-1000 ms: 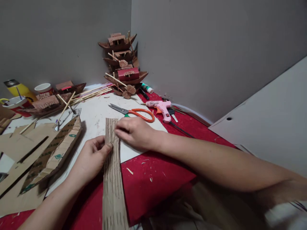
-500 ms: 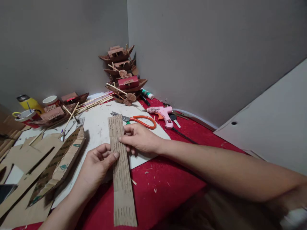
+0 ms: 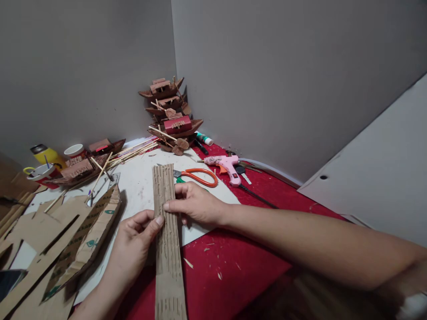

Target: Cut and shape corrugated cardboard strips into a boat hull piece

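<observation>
Between left hand (image 3: 131,238) and right hand (image 3: 200,205), over the near side of the red-covered worktop (image 3: 233,258): one corrugated cardboard strip (image 3: 169,255), ridged face up. Left grip: closed in a pinch at the strip's left edge, thumb on top. Right grip: closed likewise from the right, thumb flat on the ridges. Compared with one second ago: right thumb now laid on the face, in place of curled fingers near the far end; scissors (image 3: 187,172), blades then in plain sight, now mostly covered by the strip. Near end, fully shown half a second ago, now cut off by the lower border. Fingertips behind the strip: hidden. To the left: cardboard hull (image 3: 91,235). Far left: dark object (image 3: 10,282), cropped, unidentifiable. Beyond scissors: pink glue gun (image 3: 229,166). At the corner: stacked model boats (image 3: 176,125), lower ones partly hidden.
</observation>
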Demonstrator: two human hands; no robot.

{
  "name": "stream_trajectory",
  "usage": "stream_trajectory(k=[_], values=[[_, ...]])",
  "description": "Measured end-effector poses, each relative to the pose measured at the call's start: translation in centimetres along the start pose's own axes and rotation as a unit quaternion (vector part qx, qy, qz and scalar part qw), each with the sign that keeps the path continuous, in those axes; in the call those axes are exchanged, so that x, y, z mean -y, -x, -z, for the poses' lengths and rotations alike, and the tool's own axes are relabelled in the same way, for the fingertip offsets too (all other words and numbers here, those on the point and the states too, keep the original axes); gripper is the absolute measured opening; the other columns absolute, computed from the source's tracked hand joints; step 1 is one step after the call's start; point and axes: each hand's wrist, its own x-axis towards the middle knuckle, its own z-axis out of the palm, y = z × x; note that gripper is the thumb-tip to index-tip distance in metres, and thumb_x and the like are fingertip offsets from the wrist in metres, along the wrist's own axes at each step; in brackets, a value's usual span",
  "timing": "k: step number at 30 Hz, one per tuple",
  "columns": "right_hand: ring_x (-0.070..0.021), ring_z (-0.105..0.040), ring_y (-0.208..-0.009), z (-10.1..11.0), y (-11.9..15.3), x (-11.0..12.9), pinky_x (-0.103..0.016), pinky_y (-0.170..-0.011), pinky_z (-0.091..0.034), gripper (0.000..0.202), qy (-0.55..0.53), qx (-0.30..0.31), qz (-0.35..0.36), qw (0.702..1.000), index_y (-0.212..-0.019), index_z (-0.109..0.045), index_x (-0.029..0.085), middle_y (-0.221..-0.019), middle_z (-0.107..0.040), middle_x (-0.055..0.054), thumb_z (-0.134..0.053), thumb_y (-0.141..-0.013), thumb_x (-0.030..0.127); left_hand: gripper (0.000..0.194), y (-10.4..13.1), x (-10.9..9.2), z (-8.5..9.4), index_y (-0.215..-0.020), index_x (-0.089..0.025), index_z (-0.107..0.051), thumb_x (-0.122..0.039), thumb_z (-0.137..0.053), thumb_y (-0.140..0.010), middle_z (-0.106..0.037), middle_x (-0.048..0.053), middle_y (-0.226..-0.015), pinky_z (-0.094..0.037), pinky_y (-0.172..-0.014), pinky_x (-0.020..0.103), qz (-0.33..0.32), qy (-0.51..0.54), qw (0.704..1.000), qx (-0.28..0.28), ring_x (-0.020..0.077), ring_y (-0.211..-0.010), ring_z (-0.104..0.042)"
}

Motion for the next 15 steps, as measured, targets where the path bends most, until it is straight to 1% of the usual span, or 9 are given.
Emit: stream_trajectory(k=[3, 5, 8, 11, 15], values=[[-0.0025, -0.044, -0.035, -0.12, 0.09, 0.09, -0.013, -0.031, -0.038, 0.004, -0.021, 0.003, 0.004, 1.0, -0.072, -0.059, 0.012, -0.055, -0.056, 0.006, -0.057, -0.076, 0.012, 0.019, 0.07, -0.14, -0.04, -0.078, -0.014, -0.071, -0.032, -0.07, -0.074, -0.063, -0.001, -0.061, -0.044, -0.054, 0.017, -0.034, -0.027, 0.999, -0.005, 0.0092, -0.057, -0.054], [-0.0023, -0.044, -0.034, -0.15, 0.13, 0.05, -0.012, -0.03, -0.038, 0.005, -0.032, 0.013, 0.011, 0.999, -0.072, -0.059, 0.012, -0.055, -0.056, 0.006, -0.057, -0.076, 0.013, 0.018, 0.15, -0.19, -0.08, -0.079, -0.014, -0.071, -0.031, -0.07, -0.075, -0.062, -0.001, -0.06, -0.044, -0.054, 0.017, -0.043, -0.033, 0.998, -0.011, 0.0094, -0.057, -0.054], [-0.0026, -0.044, -0.033, -0.16, 0.21, -0.09, -0.012, -0.029, -0.038, 0.007, -0.043, 0.022, 0.026, 0.998, -0.073, -0.058, 0.012, -0.053, -0.056, 0.006, -0.056, -0.079, 0.014, 0.019, 0.24, -0.21, -0.12, -0.083, -0.015, -0.072, -0.032, -0.068, -0.076, -0.064, 0.0, -0.064, -0.046, -0.057, 0.019, -0.048, -0.035, 0.998, -0.006, 0.0113, -0.06, -0.056], [-0.003, -0.046, -0.033, -0.18, 0.3, -0.21, -0.012, -0.029, -0.039, 0.009, -0.045, 0.034, 0.036, 0.998, -0.075, -0.057, 0.012, -0.055, -0.057, 0.006, -0.054, -0.082, 0.016, 0.022, 0.25, -0.25, -0.14, -0.083, -0.015, -0.072, -0.035, -0.066, -0.078, -0.065, 0.002, -0.066, -0.046, -0.056, 0.02, -0.045, -0.041, 0.998, 0.013, 0.0123, -0.06, -0.056], [-0.0039, -0.048, -0.034, -0.17, 0.36, -0.27, -0.013, -0.031, -0.04, 0.01, -0.015, 0.047, 0.024, 0.998, -0.078, -0.055, 0.013, -0.055, -0.056, 0.006, -0.051, -0.085, 0.018, 0.028, 0.18, -0.23, -0.1, -0.083, -0.015, -0.073, -0.041, -0.062, -0.08, -0.067, 0.003, -0.068, -0.047, -0.057, 0.022, -0.019, -0.039, 0.998, 0.041, 0.0111, -0.056, -0.054]])
